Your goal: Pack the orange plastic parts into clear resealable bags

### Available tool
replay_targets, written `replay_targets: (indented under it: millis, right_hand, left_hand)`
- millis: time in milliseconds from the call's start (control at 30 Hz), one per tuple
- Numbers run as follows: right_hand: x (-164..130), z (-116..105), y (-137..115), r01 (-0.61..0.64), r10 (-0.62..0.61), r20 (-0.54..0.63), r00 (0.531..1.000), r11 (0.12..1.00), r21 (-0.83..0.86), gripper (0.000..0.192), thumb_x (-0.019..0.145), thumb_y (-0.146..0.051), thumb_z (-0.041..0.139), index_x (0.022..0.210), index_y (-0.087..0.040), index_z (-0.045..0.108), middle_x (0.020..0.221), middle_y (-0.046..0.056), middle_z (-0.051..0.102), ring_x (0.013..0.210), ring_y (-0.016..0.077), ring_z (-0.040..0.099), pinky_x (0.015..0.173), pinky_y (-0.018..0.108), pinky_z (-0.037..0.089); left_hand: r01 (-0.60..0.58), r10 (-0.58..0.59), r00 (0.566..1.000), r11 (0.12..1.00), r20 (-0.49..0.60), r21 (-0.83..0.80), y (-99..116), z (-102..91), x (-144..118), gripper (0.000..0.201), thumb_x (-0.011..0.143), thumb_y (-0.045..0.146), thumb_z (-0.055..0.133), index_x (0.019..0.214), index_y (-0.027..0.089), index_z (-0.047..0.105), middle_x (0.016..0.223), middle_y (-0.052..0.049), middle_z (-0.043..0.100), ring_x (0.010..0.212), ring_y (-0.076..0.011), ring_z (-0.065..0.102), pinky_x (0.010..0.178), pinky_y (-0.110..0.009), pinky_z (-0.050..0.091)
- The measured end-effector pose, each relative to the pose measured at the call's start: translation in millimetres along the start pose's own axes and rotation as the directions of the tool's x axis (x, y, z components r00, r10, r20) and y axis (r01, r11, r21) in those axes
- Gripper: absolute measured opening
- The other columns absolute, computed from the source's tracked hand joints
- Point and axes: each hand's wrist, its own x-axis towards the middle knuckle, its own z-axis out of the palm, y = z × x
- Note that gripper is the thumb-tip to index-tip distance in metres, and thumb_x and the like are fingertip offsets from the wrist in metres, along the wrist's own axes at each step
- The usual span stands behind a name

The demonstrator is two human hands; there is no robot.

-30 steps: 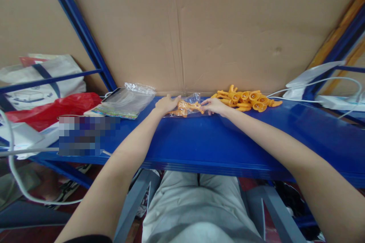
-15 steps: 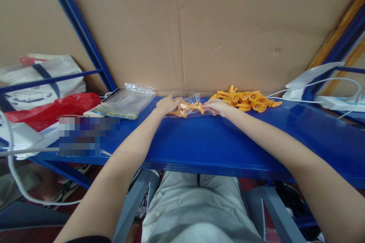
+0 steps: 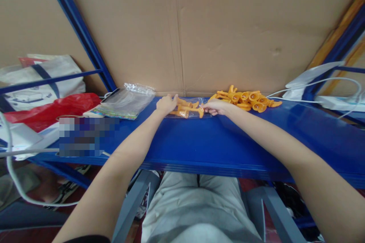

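A clear plastic bag lies flat near the back of the blue table, with several orange horn-shaped plastic pieces inside it. My left hand is closed on the bag's left end; the fingertips are partly hidden. At the opposite end, my right hand pinches the bag's edge beside the flared tip of one orange piece. Just behind and to the right of that hand sits a loose pile of similar orange pieces, several showing round hollow ends.
A stack of clear bags lies left of my left hand. Farther left are a red plastic bag and a white tote. A cardboard panel backs the blue table. White cables run at the right.
The bag's raised, crinkled film has settled flatter over the orange pieces, which have shifted slightly. My right hand's fingers have curled a little; both hands stay nearly in place.
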Motion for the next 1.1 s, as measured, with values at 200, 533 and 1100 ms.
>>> replay_targets:
  millis: [200,533,1100]
  right_hand:
    - [11,4,-11,-0.105,0.091,0.085,0.992,0.978,0.183,0.026,0.092,-0.021,0.065,0.068,-0.014,0.057,0.053,0.000,0.058,0.038,0.0023,0.025,0.035,0.015,0.022]
    - [9,18,-6,-0.091,0.100,-0.016,0.995,0.948,0.305,0.028,0.095,-0.013,0.058,0.068,-0.013,0.057,0.051,0.001,0.060,0.038,0.0037,0.033,0.036,0.013,0.027]
    - [-8,-70,14,0.119,-0.235,-0.445,0.864,0.954,-0.274,0.012,0.091,-0.017,0.057,0.090,-0.020,0.069,0.088,0.008,0.075,0.058,0.0132,0.063,0.056,0.027,0.053]
  left_hand:
    - [-0.023,0.019,0.999,0.997,-0.049,-0.078,-1,1.5,4,0.055,0.102,0.043,0.025,0.118,0.011,0.067,0.120,-0.021,0.070,0.118,-0.0322,0.064,0.098,-0.037,0.047]
    - [-0.082,0.079,0.996,0.994,-0.047,-0.065,-2,4.5,3,0.040,0.096,0.033,0.041,0.123,0.016,0.065,0.122,-0.015,0.071,0.117,-0.0293,0.065,0.097,-0.034,0.049]
    - [-0.060,0.059,0.998,0.997,0.029,0.040,-9,8.3,8,0.039,0.096,0.036,0.046,0.121,0.015,0.068,0.124,-0.014,0.070,0.116,-0.0266,0.066,0.093,-0.029,0.051]
